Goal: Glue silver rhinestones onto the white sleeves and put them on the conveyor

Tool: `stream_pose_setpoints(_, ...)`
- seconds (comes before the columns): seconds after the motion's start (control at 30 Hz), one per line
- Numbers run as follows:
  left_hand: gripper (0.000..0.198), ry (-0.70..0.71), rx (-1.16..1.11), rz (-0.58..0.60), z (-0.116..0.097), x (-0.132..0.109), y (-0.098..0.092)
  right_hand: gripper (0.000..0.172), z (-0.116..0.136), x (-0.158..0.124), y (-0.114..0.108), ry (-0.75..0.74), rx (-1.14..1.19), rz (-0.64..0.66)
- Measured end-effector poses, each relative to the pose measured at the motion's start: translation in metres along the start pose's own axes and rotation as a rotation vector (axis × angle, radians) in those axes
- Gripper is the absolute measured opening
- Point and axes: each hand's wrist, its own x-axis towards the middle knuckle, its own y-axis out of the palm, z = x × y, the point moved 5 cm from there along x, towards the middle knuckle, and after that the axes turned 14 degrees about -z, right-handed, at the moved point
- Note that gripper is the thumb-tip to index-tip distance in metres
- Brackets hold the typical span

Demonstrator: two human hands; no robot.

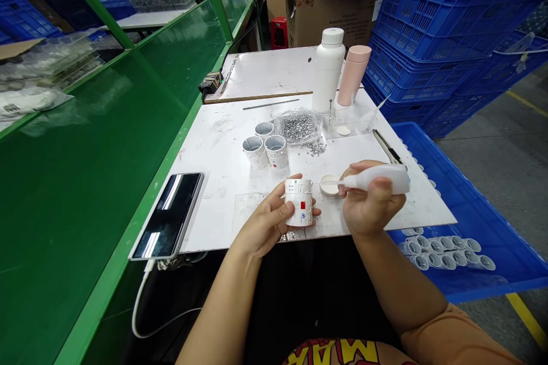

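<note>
Gripping a white cylinder (298,210), L hand (274,214) has its thumb across the front & fingers behind, tips poking out on the far side. R hand (368,208) is wrapped round a white squeeze bottle (396,178), thumb on the near side. Cyl. sits just above the near edge of the white table (214,142), L of a small round dish (327,193).

Cyl.'s long axis runs approx. vertical, printed side to the camera. Bottle lies approx. horiz., base to the R, thin nozzle pointing L at the cyl.'s upper part.

Looks: cyl. is white w/ a red square mid-front, blue mark below, dark dots on a panel nr the top, raised bits along its sides. Bottle is plain, semi-cloudy white.

Hard to see: cyl.'s back is hidden, its lower L partly under the thumb; blue mark too small to read. Nozzle tip v. fine, can't tell if it's touching the cyl. R fingers partly hidden behind the bottle.
</note>
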Motion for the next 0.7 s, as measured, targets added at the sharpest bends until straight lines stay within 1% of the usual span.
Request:
stream_pose_setpoints(0.07, 0.068, -0.006, -0.008, 0.008, 0.001, 0.001, -0.001, 0.024, 0.006, 0.011, -0.002, 0.029, 0.019, -0.043)
stream_pose_setpoints(0.13, 0.068, -0.005, -0.012, 0.014, 0.002, 0.001, -0.002, 0.015, 0.014, 0.027, -0.006, 0.003, -0.042, -0.025)
stream_pose_setpoints(0.17, 0.068, -0.002, -0.012, 0.013, 0.002, 0.002, -0.003, 0.016, 0.017, 0.037, -0.008, -0.023, -0.103, 0.014)
stream_pose_setpoints(0.2, 0.068, 0.0, -0.01, 0.009, 0.002, 0.002, -0.003, 0.022, 0.02, 0.048, -0.01, -0.052, -0.173, 0.065)
stream_pose_setpoints(0.27, 0.067, 0.006, -0.005, -0.005, 0.001, 0.002, -0.004, 0.034, 0.018, 0.07, -0.013, -0.08, -0.317, 0.212)
stream_pose_setpoints(0.3, 0.067, 0.01, -0.001, -0.015, 0.001, 0.002, -0.004, 0.035, 0.013, 0.081, -0.014, -0.093, -0.395, 0.295)
stream_pose_setpoints(0.37, 0.067, 0.023, 0.011, -0.026, -0.001, 0.002, -0.004, 0.028, -0.002, 0.101, -0.015, -0.127, -0.574, 0.45)
stream_pose_setpoints(0.4, 0.067, 0.028, 0.019, -0.026, -0.001, 0.001, -0.003, 0.025, -0.013, 0.11, -0.016, -0.132, -0.648, 0.501)
stream_pose_setpoints(0.43, 0.068, 0.032, 0.026, -0.025, -0.002, 0.0, -0.003, 0.023, -0.025, 0.117, -0.017, -0.121, -0.685, 0.532)
stream_pose_setpoints(0.5, 0.069, 0.039, 0.036, -0.022, -0.003, -0.001, -0.002, 0.02, -0.053, 0.124, -0.018, -0.042, -0.743, 0.619)
stream_pose_setpoints(0.6, 0.071, 0.053, 0.032, -0.032, -0.003, -0.002, -0.002, 0.019, -0.088, 0.125, -0.022, 0.067, -0.791, 0.606)
stream_pose_setpoints(0.7, 0.072, 0.049, 0.022, -0.034, -0.002, -0.003, -0.003, 0.018, -0.104, 0.121, -0.024, 0.084, -0.789, 0.592)
